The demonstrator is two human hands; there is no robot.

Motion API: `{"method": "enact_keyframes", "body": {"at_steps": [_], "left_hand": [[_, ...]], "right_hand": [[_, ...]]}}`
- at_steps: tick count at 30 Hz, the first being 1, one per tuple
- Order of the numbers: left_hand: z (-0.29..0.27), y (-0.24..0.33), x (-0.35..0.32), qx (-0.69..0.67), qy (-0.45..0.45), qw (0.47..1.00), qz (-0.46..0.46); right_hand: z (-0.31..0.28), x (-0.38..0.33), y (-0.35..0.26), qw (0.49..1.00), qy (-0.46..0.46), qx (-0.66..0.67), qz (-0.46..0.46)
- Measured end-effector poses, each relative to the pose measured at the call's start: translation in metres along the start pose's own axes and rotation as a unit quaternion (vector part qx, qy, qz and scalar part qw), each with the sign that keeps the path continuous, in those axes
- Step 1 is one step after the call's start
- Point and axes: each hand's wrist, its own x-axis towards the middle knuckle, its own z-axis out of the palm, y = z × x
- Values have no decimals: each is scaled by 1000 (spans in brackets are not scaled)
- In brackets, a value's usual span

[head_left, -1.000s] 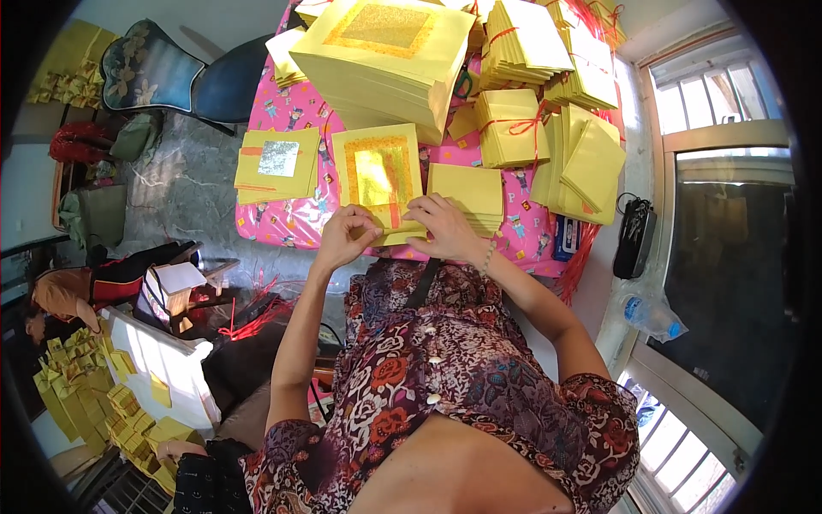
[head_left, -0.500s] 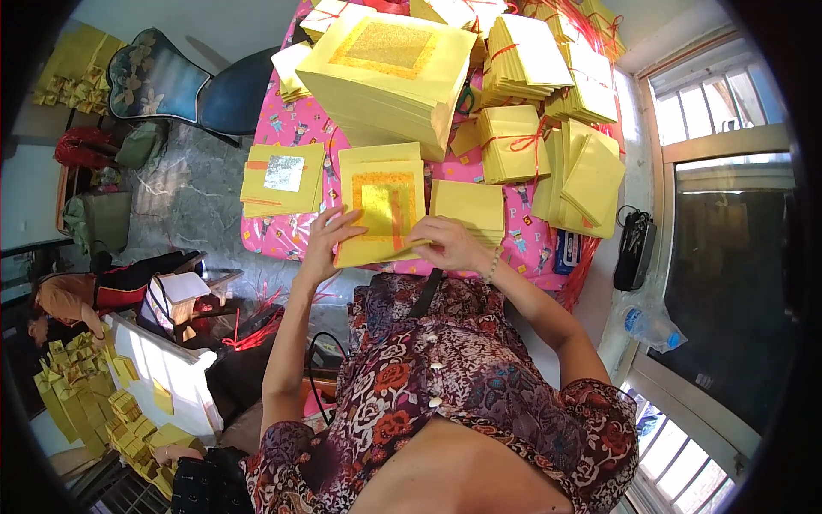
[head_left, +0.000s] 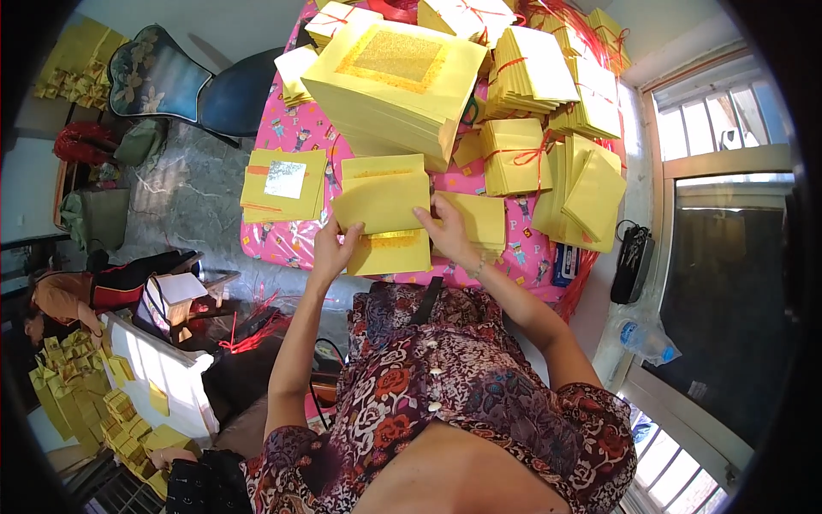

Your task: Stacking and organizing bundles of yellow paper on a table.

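Note:
Between my two hands is a folded yellow paper sheet (head_left: 381,203), its plain side up, lying over other yellow sheets (head_left: 388,259) with an orange-gold printed border. My left hand (head_left: 337,248) grips the sheet's left near corner, thumb on top and fingers partly hidden beneath. On the right edge, my right hand (head_left: 450,230) pinches the same sheet with its thumb. Just right of it, partly behind that hand, lies a pile of folded yellow papers (head_left: 481,218). Beyond the sheet stands a tall stack of yellow paper (head_left: 377,111), a gold square printed on top.
Loose yellow sheets with a silver square (head_left: 284,179) lie at the left on the pink patterned tablecloth (head_left: 291,240). Bundles tied with red string (head_left: 516,158) crowd the right and back. A plastic bottle (head_left: 648,341) rests by the window. Another person (head_left: 64,295) sits at far left.
The sheet's near edge has been lifted and folded away from me, covering the gold square. Both hands have moved farther from my body, holding its sides.

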Motion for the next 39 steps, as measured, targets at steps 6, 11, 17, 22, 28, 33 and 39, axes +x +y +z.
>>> {"method": "enact_keyframes", "body": {"at_steps": [6,11,17,22,28,33,39], "left_hand": [[9,-3,1,2,57,998,-14],[17,4,-3,-49,79,996,-17],[21,0,-3,-99,85,991,37],[17,5,-2,-22,61,997,29],[15,3,3,26,38,999,-24],[16,3,6,36,36,998,-29],[14,12,5,18,33,999,-37]], "right_hand": [[2,-3,-9,990,25,-117,71],[2,-5,-9,983,25,-157,89],[4,-7,-8,982,22,-160,94],[4,-6,-5,982,27,-166,82],[6,-4,-7,974,23,-205,90],[9,-3,-3,978,50,-188,72],[7,-2,-3,976,31,-189,108]]}}
